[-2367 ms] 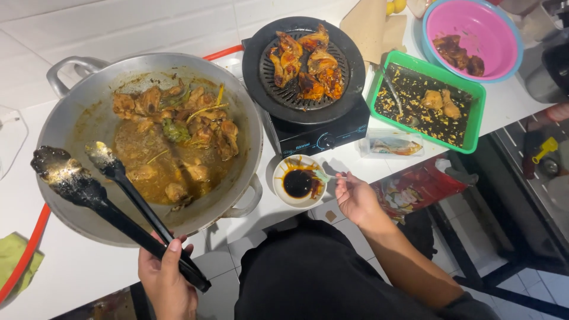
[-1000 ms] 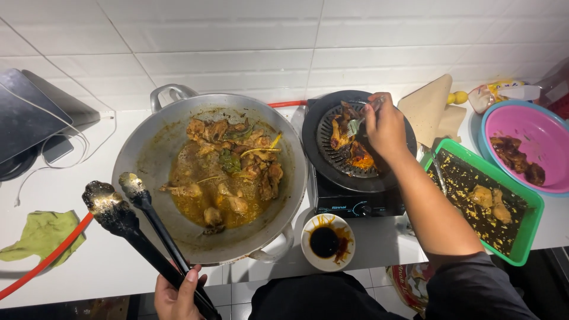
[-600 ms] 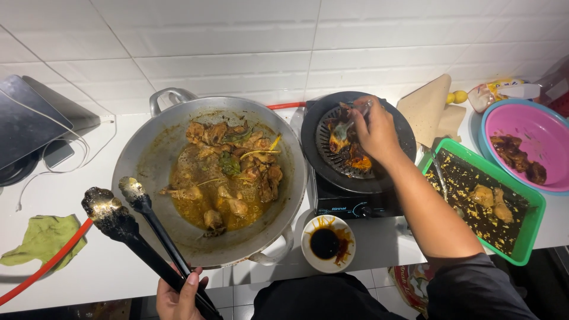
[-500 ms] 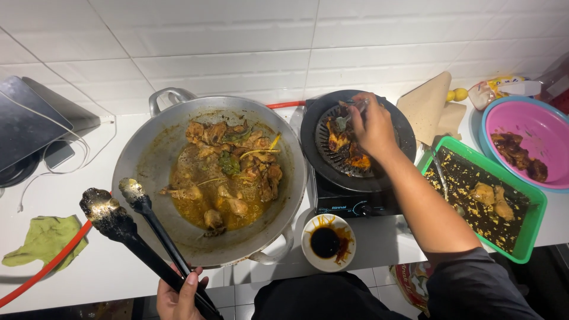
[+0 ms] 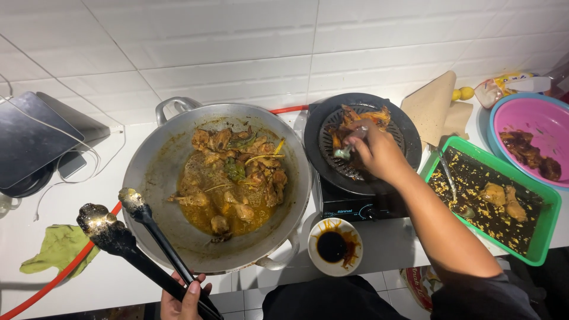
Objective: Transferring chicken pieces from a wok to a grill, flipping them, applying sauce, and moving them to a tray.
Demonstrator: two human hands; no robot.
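Right hand (image 5: 376,151) is gripping a brush (image 5: 347,148), basting chicken on the grill pan (image 5: 409,133); left hand (image 5: 184,299) is holding tongs (image 5: 139,240); more pieces are waiting in the wok (image 5: 160,172).

Hands: tongs (image 5: 142,243), brush (image 5: 349,145) over grill (image 5: 363,142)

The person wears dark, almost black clothes. The right arm is bare up to a short dark sleeve (image 5: 486,293) near the shoulder. Both hands are bare: left hand (image 5: 181,299), right hand (image 5: 373,151). No rings or watch show.
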